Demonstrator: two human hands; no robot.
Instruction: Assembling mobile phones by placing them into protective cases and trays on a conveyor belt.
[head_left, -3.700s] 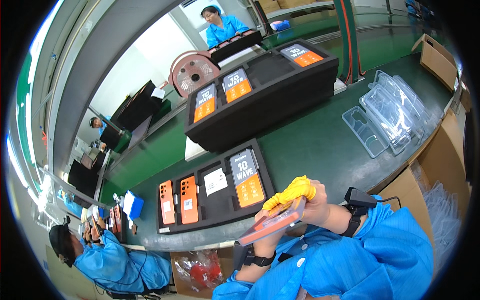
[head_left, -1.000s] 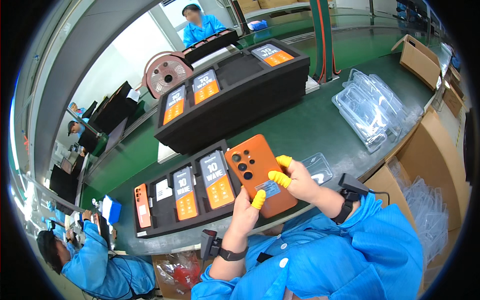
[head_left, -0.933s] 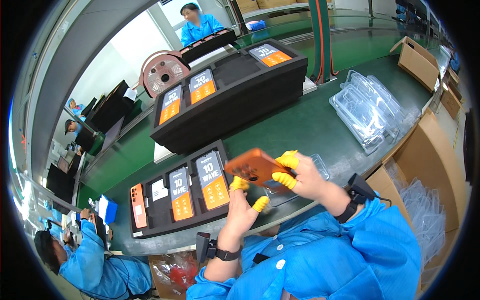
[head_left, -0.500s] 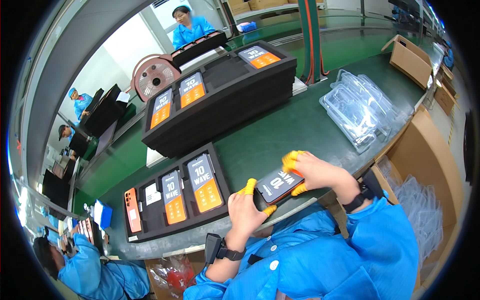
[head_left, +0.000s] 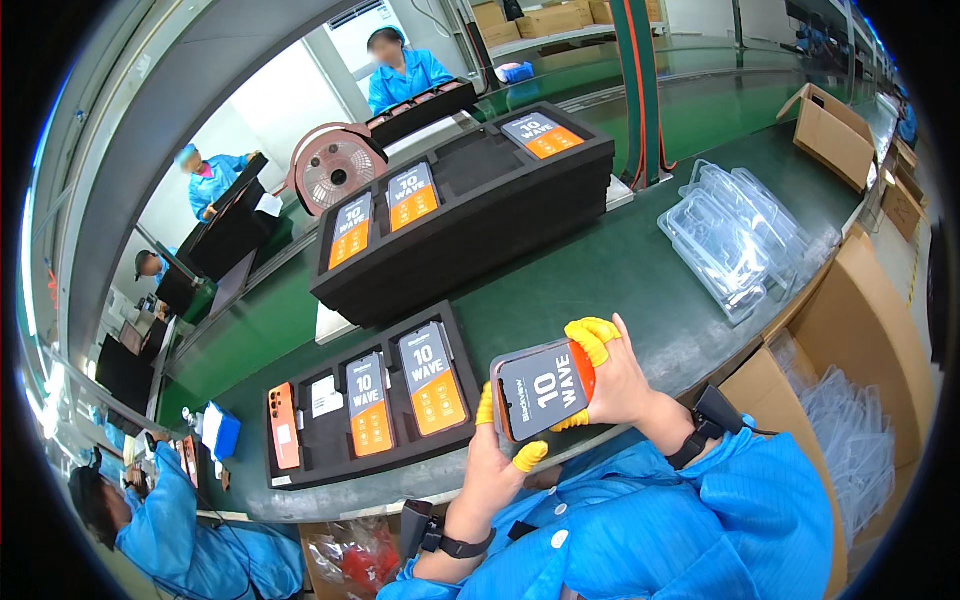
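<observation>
A smartphone (head_left: 543,388) with a grey and orange printed film on its screen is held up over the near edge of the bench, face up and slightly tilted. A clear rim shows around its left end. My right hand (head_left: 615,385), with yellow finger cots, grips its right end. At the left end, my left hand (head_left: 490,465) has its yellow-covered fingers along the side and the thumb by the lower corner. To the left lies a black foam tray (head_left: 325,440) with two film-covered phones (head_left: 433,378) and an orange phone (head_left: 284,425) standing back outward.
A stack of black foam trays (head_left: 470,235) with several phones stands behind. Clear plastic cases (head_left: 730,235) are piled at right, near an open carton (head_left: 835,140). A large cardboard box (head_left: 865,300) holds more clear plastic. Co-workers (head_left: 405,75) in blue sit or stand around the line.
The phone has risen off the bench and tilted towards me, its printed face now plainer. My right fingers have shifted onto its right end. The view has swung slightly left.
</observation>
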